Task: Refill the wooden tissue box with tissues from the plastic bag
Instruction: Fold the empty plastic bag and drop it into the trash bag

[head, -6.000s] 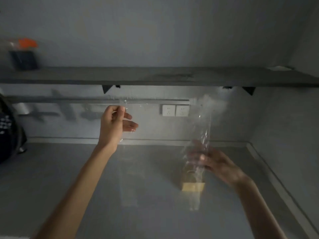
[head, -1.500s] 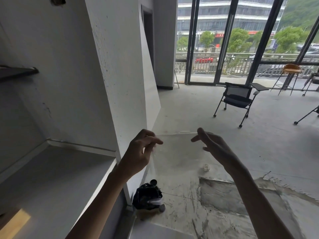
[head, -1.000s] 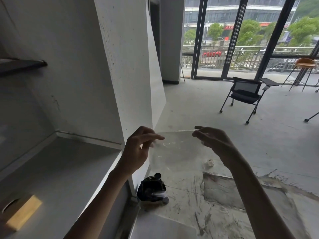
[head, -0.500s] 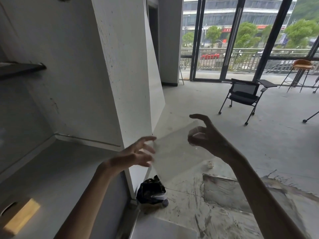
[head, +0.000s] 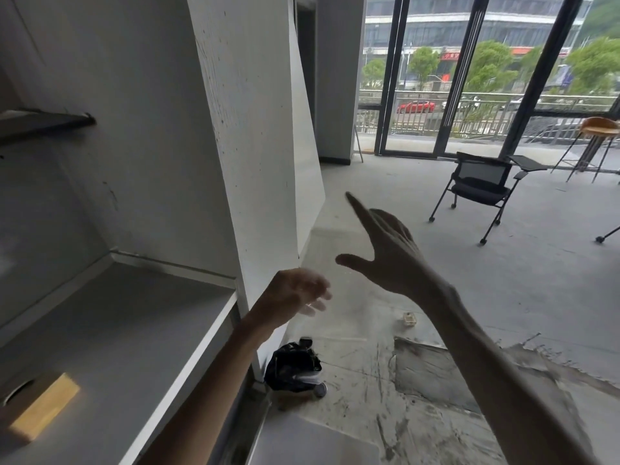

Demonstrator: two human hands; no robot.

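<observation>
The empty clear plastic bag (head: 330,253) hangs in the air over the floor, faint and see-through, between my two hands. My right hand (head: 385,253) is spread wide, index finger pointing up and thumb out, just right of the bag. My left hand (head: 295,293) is lower and blurred, fingers loosely apart at the bag's lower left edge; neither hand pinches it. The wooden tissue box (head: 42,409) sits on the grey counter (head: 117,313) at the far lower left, well away from both hands. No tissues are visible.
A white wall end (head: 261,146) stands between the counter and the open room. A black bag (head: 292,367) lies on the concrete floor below my left hand. A black chair (head: 479,186) and an orange stool (head: 600,129) stand near the glass doors.
Both hands held the clear bag stretched by its top corners a second ago. They have since opened and let it go; the left hand dropped lower and the right hand spread out.
</observation>
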